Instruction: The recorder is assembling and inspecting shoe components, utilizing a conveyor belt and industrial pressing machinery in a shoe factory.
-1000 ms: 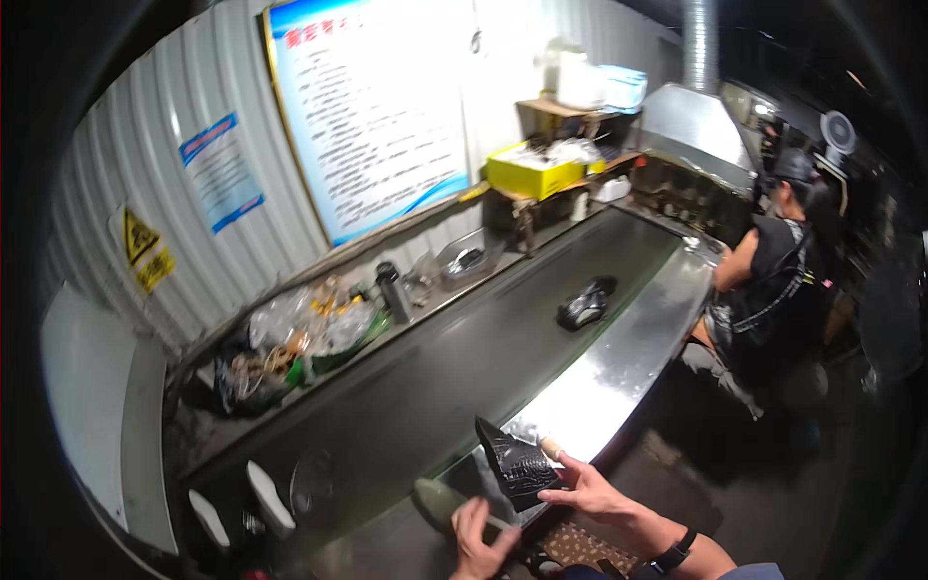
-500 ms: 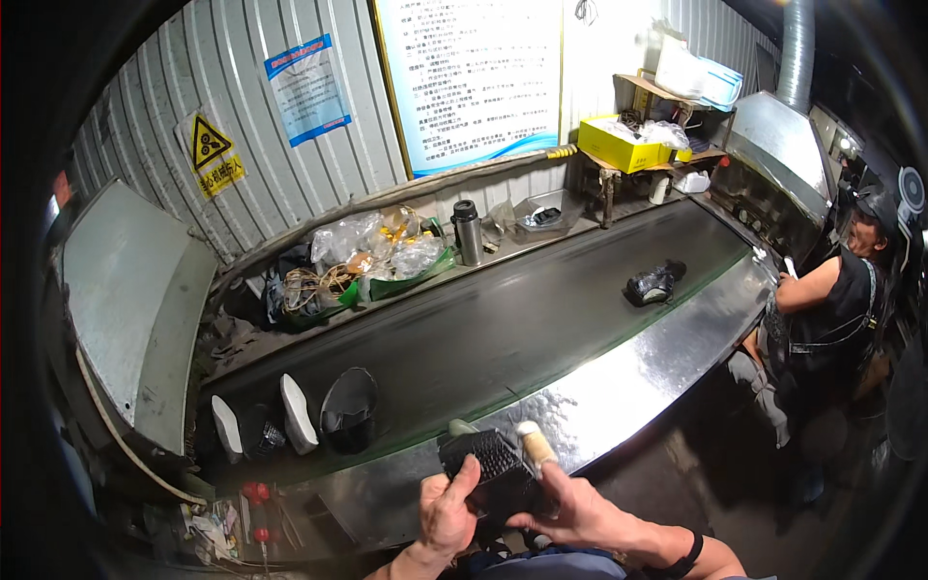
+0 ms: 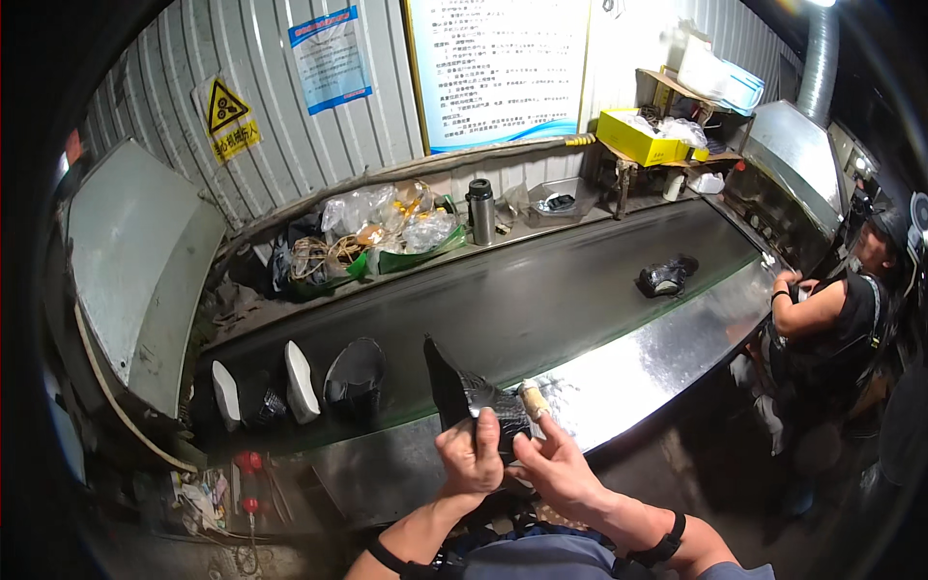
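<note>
At the lower centre, the left hand [image 3: 471,454] and right hand [image 3: 553,466] both close their fingers around a black shoe upper [image 3: 471,398]. It may slip onto the dark conveyor belt [image 3: 522,300] if the grip loosens. Corrugated metal wall [image 3: 319,135] with posters stands behind; a co-worker [image 3: 836,309] is at right.

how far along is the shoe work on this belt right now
Already on the belt: one finished-looking black shoe far down near a co-worker, and several shoe pieces standing at the near left end. In hand: the left hand and right hand both grip a black shoe upper at the steel edge, a pale round tool tip against it. That piece is not yet set down.
</note>
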A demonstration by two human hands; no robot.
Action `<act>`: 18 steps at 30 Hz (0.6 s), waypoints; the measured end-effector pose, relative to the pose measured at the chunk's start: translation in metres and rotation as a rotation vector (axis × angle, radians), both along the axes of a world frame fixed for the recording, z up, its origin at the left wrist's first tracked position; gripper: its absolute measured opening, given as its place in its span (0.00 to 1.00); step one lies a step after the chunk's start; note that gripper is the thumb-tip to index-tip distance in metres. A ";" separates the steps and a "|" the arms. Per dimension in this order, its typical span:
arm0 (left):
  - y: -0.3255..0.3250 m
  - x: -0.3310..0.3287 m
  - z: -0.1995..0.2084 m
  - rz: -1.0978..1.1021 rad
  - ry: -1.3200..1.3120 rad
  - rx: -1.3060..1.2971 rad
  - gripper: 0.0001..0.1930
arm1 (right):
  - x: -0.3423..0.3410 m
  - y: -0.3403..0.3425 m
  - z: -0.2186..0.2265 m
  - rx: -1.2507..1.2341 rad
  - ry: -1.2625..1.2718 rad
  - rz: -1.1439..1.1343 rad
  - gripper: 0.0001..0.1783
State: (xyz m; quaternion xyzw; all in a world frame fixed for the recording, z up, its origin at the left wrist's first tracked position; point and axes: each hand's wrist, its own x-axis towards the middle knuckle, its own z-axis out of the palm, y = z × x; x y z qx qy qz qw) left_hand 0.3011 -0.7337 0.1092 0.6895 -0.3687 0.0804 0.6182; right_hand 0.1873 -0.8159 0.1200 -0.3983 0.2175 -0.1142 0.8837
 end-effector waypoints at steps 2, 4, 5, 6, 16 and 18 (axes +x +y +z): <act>-0.003 0.002 -0.006 -0.040 0.027 0.028 0.22 | 0.003 0.001 -0.008 -0.009 -0.061 -0.112 0.31; 0.001 0.001 -0.014 -0.047 0.070 0.012 0.25 | 0.005 -0.004 -0.017 -0.062 -0.013 -0.133 0.29; 0.007 0.002 -0.026 -0.108 0.216 0.060 0.28 | 0.004 -0.008 -0.022 -0.117 0.029 -0.160 0.27; 0.013 0.001 -0.041 -0.174 0.359 0.103 0.30 | -0.003 -0.011 -0.023 -0.120 0.032 -0.159 0.27; 0.033 0.087 -0.155 -0.367 1.646 0.169 0.17 | -0.099 -0.004 -0.131 -1.934 0.027 0.397 0.31; 0.027 0.086 -0.174 -0.267 1.474 0.328 0.18 | -0.094 0.021 -0.149 -1.896 0.073 0.230 0.40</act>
